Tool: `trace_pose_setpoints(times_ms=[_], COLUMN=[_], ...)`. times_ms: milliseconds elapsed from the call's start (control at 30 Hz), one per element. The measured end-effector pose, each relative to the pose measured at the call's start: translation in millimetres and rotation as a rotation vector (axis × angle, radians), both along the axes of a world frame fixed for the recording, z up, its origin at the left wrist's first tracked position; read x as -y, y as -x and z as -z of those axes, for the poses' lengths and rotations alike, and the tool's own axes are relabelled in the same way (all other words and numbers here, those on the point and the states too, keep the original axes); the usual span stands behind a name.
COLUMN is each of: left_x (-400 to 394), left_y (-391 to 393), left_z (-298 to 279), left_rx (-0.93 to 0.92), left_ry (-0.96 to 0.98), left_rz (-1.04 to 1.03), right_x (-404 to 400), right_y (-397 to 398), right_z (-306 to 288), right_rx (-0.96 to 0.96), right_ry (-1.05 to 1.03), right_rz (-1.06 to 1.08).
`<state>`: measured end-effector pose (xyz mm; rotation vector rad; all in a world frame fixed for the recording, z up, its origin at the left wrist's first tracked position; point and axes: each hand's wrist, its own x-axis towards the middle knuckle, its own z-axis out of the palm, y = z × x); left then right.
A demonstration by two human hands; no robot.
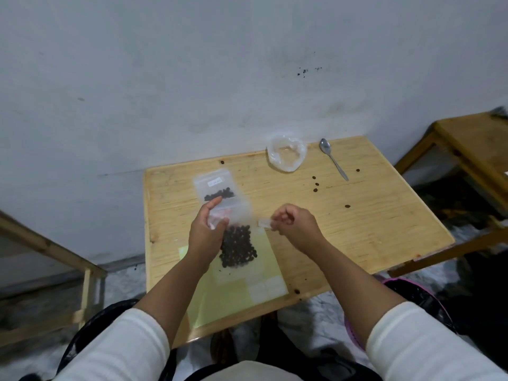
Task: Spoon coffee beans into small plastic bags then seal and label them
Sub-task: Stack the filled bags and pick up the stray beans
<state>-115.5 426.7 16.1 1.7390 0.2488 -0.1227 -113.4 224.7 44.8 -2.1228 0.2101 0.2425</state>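
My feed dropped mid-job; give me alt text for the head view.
The left hand holds a bean-filled bag over a label sheet while the right hand pinches a white label. A labelled bag, a spoon and stray beans lie beyond.

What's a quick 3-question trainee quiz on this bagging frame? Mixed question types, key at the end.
1. True or false: the spoon lies on the table, in neither hand.
2. Which hand pinches the small white label? A) left B) right C) neither
3. Fill in: the bag already bearing a label lies ____ the bag of beans held by the left hand, toward the wall.

Key
1. True.
2. B, the right hand.
3. Beyond.
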Motion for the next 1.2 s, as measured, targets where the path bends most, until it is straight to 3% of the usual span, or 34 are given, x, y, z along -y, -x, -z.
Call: trace_pose_setpoints(times_ms=[133,367,733,833,933,1000,1200], left_x=[7.2,9.5,7.9,8.5,9.4,8.5,7.6], left_y=[-2.0,-11.7,-16.9,-19.2,-23.0,-25.9,-24.7], left_z=[-12.4,-33.4,-40.6,-42.0,-43.5,-43.2,-41.6], left_rx=[0.047,0.11,0.108,0.088,0.06,0.058,0.074], left_ry=[0.019,0.016,0.03,0.046,0.06,0.067,0.067], left_rz=[0.019,0.05,-0.003,-0.059,-0.124,-0.158,-0.224], right_x=[-26.9,-52.2,-60.7,-64.3,-70.4,-74.9,-78.8], right_y=[-18.6,-31.9,-40.1,-39.5,-29.8,-20.4,-19.0], right_z=[-33.2,-41.1,-42.6,-37.1,-29.3,-23.8,-13.8], right_rx=[0.089,0.206,0.263,0.355,0.673,0.785,0.689], right_ry=[-0.107,0.08,0.123,0.211,0.392,0.45,0.54], right_rz=[-0.048,-0.16,-0.187,-0.188,-0.186,-0.241,-0.181])
